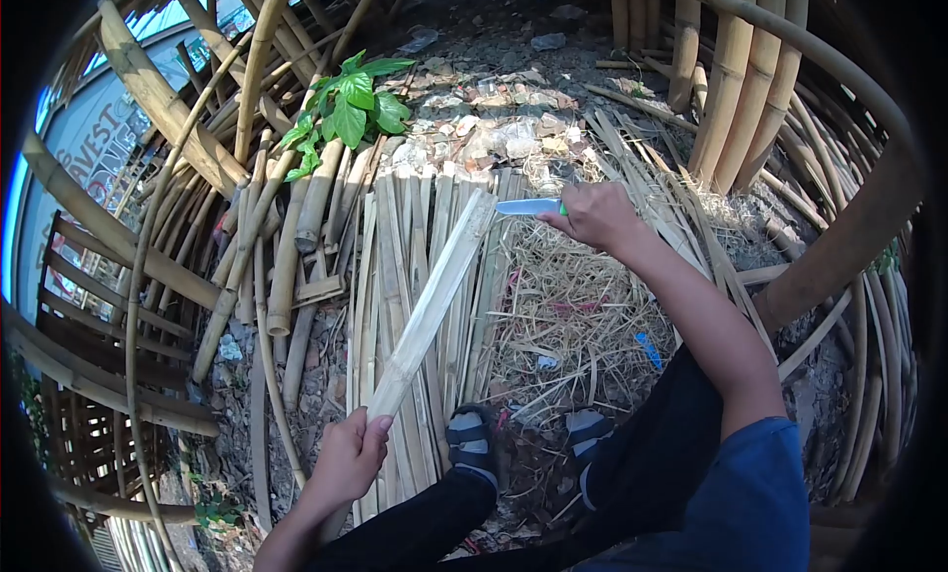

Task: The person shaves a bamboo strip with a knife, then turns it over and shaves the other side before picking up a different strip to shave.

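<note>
My left hand (353, 455) is closed round the lower part of a pale split bamboo strip (434, 300), which slants up and to the right. A knife (528, 206) with a short silver blade and a bit of green at its handle is in my right hand (596, 216). Its blade points left, with the tip at or very near the strip's upper end; whether they touch I cannot tell. Beneath the strip lie many split bamboo slats (393, 246), side by side on the ground.
Shavings (568, 315) cover the ground right of the slats. My sandalled feet (472, 442) are below. Bamboo poles (736, 88) stand at the upper right, and more poles (158, 108) lean at the left beside a leafy green plant (351, 103). A thick pole (839, 236) slants at the right.
</note>
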`<state>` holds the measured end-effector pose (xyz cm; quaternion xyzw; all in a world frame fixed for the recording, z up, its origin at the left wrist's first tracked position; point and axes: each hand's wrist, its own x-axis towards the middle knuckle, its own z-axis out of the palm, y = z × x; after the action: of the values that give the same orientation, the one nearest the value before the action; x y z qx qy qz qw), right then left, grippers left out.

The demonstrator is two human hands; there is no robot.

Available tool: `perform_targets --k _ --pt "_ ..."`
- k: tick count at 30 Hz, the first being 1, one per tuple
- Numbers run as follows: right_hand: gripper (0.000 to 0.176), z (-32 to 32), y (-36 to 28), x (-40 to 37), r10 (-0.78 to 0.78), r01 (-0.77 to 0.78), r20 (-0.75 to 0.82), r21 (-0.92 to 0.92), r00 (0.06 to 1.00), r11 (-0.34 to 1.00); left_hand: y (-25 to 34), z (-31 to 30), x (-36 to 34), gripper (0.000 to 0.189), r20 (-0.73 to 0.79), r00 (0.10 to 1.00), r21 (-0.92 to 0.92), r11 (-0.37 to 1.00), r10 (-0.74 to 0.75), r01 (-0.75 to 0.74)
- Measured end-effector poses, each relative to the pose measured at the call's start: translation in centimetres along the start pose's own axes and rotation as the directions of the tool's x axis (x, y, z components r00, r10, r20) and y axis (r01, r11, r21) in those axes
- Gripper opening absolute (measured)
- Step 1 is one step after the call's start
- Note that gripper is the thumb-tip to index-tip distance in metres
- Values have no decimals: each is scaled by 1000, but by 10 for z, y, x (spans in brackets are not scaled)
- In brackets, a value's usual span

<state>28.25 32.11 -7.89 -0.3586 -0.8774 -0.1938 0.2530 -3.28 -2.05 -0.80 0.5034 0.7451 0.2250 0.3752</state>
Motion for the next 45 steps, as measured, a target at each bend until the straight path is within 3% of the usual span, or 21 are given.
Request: perform_targets --k 4,6,7,11,13,14,16,20,26,28,29,31,38,40,41,42,44,45 --pt "69 -2 -5 0 13 -14 29 17 999 1000 -2 2 3 35 -16 1000 6 1000 -14 14" --pt "70 -4 -14 -1 57 -65 50 178 997 982 -3 3 4 40 -54 998 -15 999 -43 42" --pt "68 -14 -18 -1 75 -100 132 197 988 975 -10 3 6 40 -48 998 -21 999 -50 49" --pt "69 -25 -45 -11 138 -194 198 300 970 934 -14 7 11 40 -55 997 -31 998 -62 60" --pt "69 -42 -60 -13 -98 -23 299 374 949 927 -12 5 13 40 -77 996 -42 998 -46 43" --pt "69 -45 -71 -17 -101 -18 300 370 949 929 -10 5 13 40 -100 994 -46 998 -35 30" --pt "66 -49 -90 -23 -7 -92 181 533 984 841 -3 4 11 41 -105 994 -23 999 -38 35" --pt "58 -47 -98 -19 -9 -46 85 615 996 787 12 9 7 40 -41 999 46 998 -29 31" --pt "61 -32 -68 -7 -70 84 -49 433 996 897 37 10 2 39 -18 1000 173 985 15 -12" --pt "61 -32 -53 2 197 -180 -8 373 980 910 38 10 1 39 -15 1000 224 975 18 -15" --pt "61 -28 -44 1 201 -185 -6 372 980 910 38 11 1 39 1 1000 236 972 13 -13" --pt "62 -22 -25 0 39 -33 -16 269 999 963 36 13 3 39 22 1000 252 968 16 -21" --pt "58 -17 -4 -6 -61 58 9 198 998 979 31 14 4 40 38 999 193 981 -27 19" --pt "69 -14 6 -8 -47 25 117 181 992 983 24 13 2 40 38 999 167 986 -27 20" --pt "72 -4 23 -7 311 -363 253 193 916 912 21 10 0 40 37 998 148 988 -58 52" --pt "76 5 57 -3 606 -690 375 146 702 709 17 8 0 40 33 996 124 989 -82 77" --pt "79 6 146 -40 677 -701 217 52 704 712 -6 -2 -7 35 56 997 84 995 -59 54" --pt "79 -4 141 -29 665 -687 206 49 718 725 -13 1 -4 31 70 997 2 1000 -25 25"
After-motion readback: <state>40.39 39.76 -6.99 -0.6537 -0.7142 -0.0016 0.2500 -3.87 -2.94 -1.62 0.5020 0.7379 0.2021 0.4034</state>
